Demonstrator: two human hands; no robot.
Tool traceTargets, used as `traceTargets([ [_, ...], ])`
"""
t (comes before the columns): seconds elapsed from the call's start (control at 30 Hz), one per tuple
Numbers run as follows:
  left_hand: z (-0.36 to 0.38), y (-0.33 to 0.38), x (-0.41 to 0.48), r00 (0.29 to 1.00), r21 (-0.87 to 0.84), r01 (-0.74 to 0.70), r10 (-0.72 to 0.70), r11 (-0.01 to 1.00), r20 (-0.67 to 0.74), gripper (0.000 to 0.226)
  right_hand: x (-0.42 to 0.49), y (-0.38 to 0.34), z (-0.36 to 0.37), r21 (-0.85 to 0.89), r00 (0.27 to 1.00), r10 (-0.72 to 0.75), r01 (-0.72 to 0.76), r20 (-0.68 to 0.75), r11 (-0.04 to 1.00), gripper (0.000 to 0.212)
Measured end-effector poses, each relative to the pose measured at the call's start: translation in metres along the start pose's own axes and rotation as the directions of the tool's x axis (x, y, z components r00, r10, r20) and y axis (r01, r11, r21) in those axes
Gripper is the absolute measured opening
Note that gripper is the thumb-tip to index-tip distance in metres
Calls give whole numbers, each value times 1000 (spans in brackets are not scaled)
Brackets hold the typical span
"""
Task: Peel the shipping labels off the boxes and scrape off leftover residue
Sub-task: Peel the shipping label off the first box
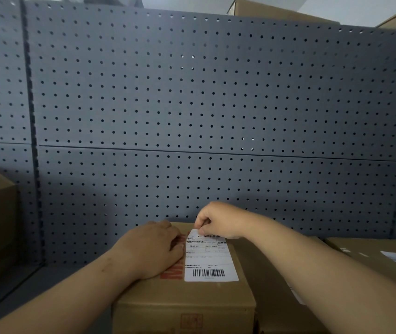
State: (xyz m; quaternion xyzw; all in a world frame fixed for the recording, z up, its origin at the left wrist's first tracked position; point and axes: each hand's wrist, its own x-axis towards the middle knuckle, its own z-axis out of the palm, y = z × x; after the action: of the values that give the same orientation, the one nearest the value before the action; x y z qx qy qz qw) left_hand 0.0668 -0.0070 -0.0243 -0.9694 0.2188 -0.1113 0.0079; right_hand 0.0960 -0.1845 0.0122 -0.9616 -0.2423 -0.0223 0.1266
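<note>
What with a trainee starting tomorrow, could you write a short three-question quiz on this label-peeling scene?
1. True or false: the left hand rests on top of the box, beside the shipping label.
2. Where does the right hand pinch the shipping label? A) its near end B) its far end C) its middle
3. Fill in: the grey panel full of holes behind the box is a ____.
Key: 1 true; 2 B; 3 pegboard.
</note>
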Motion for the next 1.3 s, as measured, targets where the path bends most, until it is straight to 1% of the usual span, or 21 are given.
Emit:
traceTargets([
  [0.17,0,0,0,1000,10,9,-9,1000,4,49,-1,3,-2,11,999,35,-35,18,999,29],
  [0.27,0,1,0,1000,15,10,-10,1000,4,49,-2,6,-1,-4,999,34,-34,27,999,23],
  [0.43,-1,2,-1,1000,10,8,-8,1000,8,48,-4,9,-2,8,998,55,-55,-2,998,19],
  [0.73,-1,2,-1,1000,23,15,-15,1000,12,49,-5,4,-5,-51,998,52,-51,17,997,17],
  [0.97,-4,4,0,999,34,16,-18,999,50,50,-5,3,-6,-71,996,70,-67,46,995,16],
  [1.1,-5,6,0,998,41,-3,0,999,63,49,-6,4,-5,-40,995,88,-86,53,995,22],
  [1.17,-4,6,-1,997,20,-16,14,1000,78,47,-7,6,-4,-1,993,109,-109,50,994,25],
  [1.3,-2,5,-1,993,-93,-26,36,995,111,48,-8,8,-3,0,995,104,-104,9,995,17],
])
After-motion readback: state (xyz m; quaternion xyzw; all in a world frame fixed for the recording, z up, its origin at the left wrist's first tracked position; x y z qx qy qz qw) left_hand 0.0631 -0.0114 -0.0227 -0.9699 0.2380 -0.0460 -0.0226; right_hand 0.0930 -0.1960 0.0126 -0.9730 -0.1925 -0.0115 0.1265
